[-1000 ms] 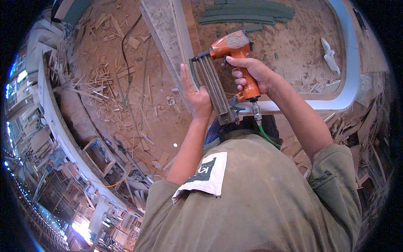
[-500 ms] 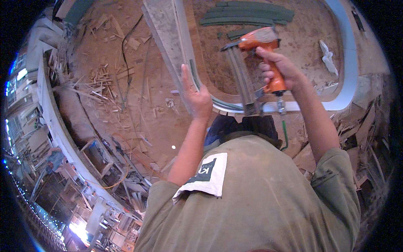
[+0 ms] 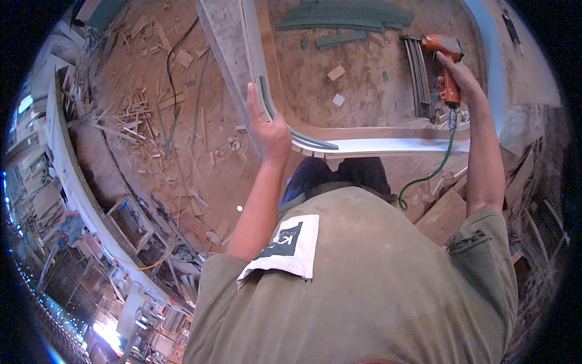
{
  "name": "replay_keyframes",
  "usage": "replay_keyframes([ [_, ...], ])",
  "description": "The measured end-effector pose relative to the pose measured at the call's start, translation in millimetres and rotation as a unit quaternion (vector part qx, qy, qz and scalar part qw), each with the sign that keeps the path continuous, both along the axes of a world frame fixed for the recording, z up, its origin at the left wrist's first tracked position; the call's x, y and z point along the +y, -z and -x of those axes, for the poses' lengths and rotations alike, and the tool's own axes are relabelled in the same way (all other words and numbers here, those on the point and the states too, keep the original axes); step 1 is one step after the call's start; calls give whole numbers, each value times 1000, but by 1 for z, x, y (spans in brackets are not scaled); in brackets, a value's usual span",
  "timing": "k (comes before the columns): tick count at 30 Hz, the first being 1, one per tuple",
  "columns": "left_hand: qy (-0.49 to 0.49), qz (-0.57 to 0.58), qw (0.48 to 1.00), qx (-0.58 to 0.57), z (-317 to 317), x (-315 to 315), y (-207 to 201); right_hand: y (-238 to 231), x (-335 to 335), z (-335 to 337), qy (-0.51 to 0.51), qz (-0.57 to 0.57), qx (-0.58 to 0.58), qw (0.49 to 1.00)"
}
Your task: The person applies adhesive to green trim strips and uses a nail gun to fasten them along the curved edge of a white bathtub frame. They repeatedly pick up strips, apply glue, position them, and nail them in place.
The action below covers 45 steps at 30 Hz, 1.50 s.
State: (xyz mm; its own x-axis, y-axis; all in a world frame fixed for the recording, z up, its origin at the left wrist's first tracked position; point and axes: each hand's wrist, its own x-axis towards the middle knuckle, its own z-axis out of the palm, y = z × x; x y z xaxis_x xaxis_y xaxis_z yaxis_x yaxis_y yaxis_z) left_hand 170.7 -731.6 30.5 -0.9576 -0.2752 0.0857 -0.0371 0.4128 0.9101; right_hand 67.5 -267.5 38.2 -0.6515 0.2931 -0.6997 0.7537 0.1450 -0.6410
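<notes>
My right hand (image 3: 465,79) is wrapped round the handle of an orange air nail gun (image 3: 442,43), over the right part of a large white curved frame (image 3: 388,146). The gun's long dark magazine points down towards me, and a green air hose (image 3: 438,170) runs from its handle. At the frame's rounded near-left corner rests my left hand (image 3: 271,134), its fingers stretched along the outer wall and its thumb at the top edge. A thin green strip (image 3: 318,144) follows the bend inside this corner, beside that hand.
Green curved pieces (image 3: 345,15) lie in a stack inside the frame at the far side, near small loose offcuts (image 3: 336,73). Wood scraps (image 3: 142,115) litter the floor on the left. A long pale curved piece (image 3: 91,224) stands farther left. Boards (image 3: 445,215) lie at right.
The nail gun has moved right in my right hand, away from the near-left corner. My left hand keeps its place on the frame, while the whole view has shifted slightly.
</notes>
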Motion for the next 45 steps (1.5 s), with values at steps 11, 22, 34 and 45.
replay_keyframes([
  [11,1,-35,999,5,1,3,-2,-60,-264,-121,-476,-114,381,784],
  [22,1,1,1000,11,0,-4,10,-21,-296,-133,-455,-14,358,815],
  [34,-72,3,939,-336,-45,-4,-41,-22,-292,-125,-473,19,303,827],
  [45,32,116,930,-348,-33,-8,-23,-23,-284,-112,-494,74,226,836],
])
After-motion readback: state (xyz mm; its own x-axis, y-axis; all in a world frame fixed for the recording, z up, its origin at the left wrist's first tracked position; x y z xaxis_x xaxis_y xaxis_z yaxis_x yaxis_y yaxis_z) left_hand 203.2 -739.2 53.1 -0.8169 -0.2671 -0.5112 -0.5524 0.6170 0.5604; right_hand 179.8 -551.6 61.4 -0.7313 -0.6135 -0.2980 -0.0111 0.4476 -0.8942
